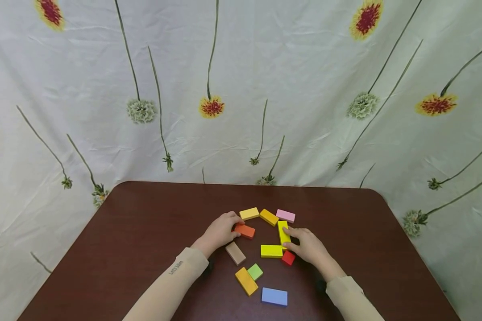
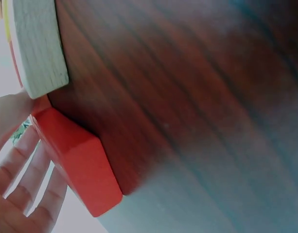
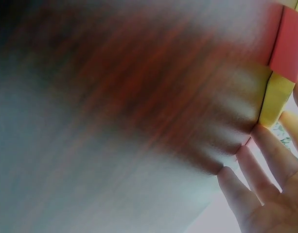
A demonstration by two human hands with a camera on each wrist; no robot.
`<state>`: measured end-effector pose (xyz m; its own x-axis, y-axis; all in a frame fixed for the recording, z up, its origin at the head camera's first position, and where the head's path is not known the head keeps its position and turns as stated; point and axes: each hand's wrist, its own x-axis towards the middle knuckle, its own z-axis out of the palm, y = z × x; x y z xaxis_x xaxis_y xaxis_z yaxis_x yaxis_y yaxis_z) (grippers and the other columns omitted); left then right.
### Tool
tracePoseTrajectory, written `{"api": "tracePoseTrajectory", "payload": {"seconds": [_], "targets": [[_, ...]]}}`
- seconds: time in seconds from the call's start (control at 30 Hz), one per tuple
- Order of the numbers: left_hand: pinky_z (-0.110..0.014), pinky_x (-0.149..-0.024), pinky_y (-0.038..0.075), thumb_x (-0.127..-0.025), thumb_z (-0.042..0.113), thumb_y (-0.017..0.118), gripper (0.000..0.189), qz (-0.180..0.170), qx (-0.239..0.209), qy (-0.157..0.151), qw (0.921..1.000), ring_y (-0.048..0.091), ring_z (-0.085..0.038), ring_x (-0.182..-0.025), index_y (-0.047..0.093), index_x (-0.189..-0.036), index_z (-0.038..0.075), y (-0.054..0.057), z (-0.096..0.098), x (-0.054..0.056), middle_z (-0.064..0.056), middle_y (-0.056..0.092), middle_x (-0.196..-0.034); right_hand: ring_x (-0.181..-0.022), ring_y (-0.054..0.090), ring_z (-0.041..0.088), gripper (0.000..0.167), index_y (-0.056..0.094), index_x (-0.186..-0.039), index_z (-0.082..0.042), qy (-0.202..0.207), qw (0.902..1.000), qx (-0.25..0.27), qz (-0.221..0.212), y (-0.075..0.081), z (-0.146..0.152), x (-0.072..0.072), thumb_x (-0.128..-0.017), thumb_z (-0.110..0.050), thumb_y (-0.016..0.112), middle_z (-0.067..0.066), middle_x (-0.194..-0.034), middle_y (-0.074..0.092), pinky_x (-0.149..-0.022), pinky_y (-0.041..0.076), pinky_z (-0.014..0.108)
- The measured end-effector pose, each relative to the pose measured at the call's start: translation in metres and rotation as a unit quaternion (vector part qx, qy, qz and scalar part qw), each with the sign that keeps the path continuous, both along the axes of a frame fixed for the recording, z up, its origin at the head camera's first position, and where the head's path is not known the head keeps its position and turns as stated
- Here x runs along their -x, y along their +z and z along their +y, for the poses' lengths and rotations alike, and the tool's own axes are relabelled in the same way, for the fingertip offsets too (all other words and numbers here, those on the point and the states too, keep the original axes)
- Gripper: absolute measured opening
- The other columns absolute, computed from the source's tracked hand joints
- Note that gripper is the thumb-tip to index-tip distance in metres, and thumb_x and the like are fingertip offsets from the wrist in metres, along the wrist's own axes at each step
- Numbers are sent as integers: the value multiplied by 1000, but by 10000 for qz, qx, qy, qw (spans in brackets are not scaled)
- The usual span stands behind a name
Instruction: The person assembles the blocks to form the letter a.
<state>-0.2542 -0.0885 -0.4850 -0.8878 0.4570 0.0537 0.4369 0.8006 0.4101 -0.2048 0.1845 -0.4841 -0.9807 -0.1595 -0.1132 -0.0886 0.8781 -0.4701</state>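
In the head view, my left hand (image 1: pixel 221 230) holds an orange block (image 1: pixel 246 231) by its left end, thumb on the near side and fingers on the far side. The left wrist view shows that block (image 2: pixel 80 162) beside the thumb and spread fingers. My right hand (image 1: pixel 310 245) grips an upright-lying yellow block (image 1: pixel 282 232) from the right, with index finger and thumb on it. Touching or very near its lower end are a second yellow block (image 1: pixel 271 251) and a red block (image 1: pixel 288 258). A tan block (image 1: pixel 235 253) lies just below my left hand.
Along the back lie a pale yellow block (image 1: pixel 249 214), an amber block (image 1: pixel 269 217) and a pink block (image 1: pixel 286 216). Nearer me are a green block (image 1: pixel 255 271), an orange-yellow block (image 1: pixel 247 281) and a blue block (image 1: pixel 274 296). A flowered cloth (image 1: pixel 241 133) hangs behind the brown table (image 1: pixel 152 214).
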Motion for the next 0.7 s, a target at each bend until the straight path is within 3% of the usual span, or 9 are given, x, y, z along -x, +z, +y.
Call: {"api": "tracePoseTrajectory", "payload": {"seconds": [0.23,0.7], "targets": [[-38,-87,52,-84,17,79,28,123,210,-210,9995,57,-20,-95,73,-111,11,0,3,-2,-5,63,-106,-125,52,33,54,59,-138,-17,-13,10000,-13,10,-1,0,-1,-88,-29,74,10,-141,58,-101,47,54],[-42,-91,49,-83,24,80,26,137,515,-489,9974,57,-21,-100,75,-107,14,6,3,-14,-3,70,-110,-125,52,34,54,59,-138,-15,40,9999,-21,90,0,0,-1,-88,-29,74,11,-141,58,-102,46,55]]}}
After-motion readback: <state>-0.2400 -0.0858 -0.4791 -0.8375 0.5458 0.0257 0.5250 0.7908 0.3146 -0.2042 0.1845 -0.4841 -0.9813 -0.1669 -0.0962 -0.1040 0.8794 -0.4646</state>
